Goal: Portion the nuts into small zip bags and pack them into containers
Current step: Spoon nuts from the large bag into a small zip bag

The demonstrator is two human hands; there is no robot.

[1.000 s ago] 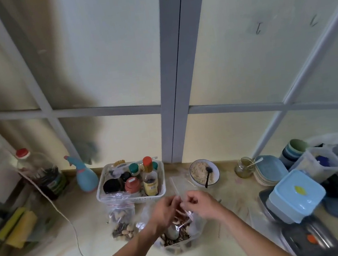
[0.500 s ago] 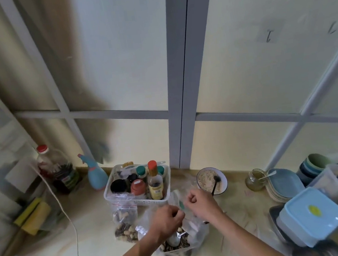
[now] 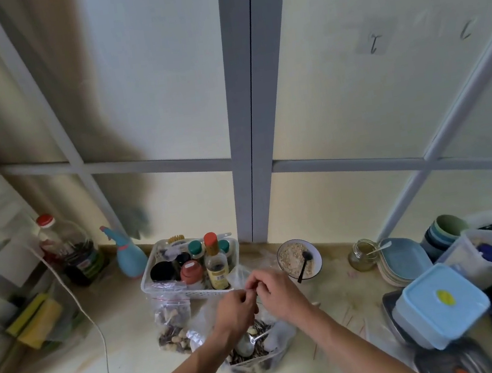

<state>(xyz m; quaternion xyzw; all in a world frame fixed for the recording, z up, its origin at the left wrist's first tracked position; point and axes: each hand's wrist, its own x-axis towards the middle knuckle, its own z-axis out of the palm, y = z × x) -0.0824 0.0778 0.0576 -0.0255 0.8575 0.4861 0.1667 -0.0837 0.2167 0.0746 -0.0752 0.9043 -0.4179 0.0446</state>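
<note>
While both my forearms reach in from the counter's (image 3: pixel 127 342) near edge, the tub of mixed nuts (image 3: pixel 255 362) sits closest to me, lined with a clear bag and holding a metal spoon (image 3: pixel 249 342). Just above it my left hand (image 3: pixel 234 311) and right hand (image 3: pixel 279 294) meet, fingers curled, both pinching the top of a small clear zip bag (image 3: pixel 240 276) (thin and hard to make out, so I cannot tell whether it is sealed). To the left of my hands lies a filled zip bag (image 3: pixel 172 322) with a red strip, nuts showing through it. Behind that stands a white basket (image 3: pixel 170 287) of sauce bottles. Further right, a bowl of oats (image 3: pixel 299 260) with a dark spoon sits near the counter's far edge. At the right end rests a light blue lidded container (image 3: pixel 440 304), with stacked plates (image 3: pixel 404 259) behind it. A blue spray bottle (image 3: pixel 130 258) stands against the wall at the far left.
</note>
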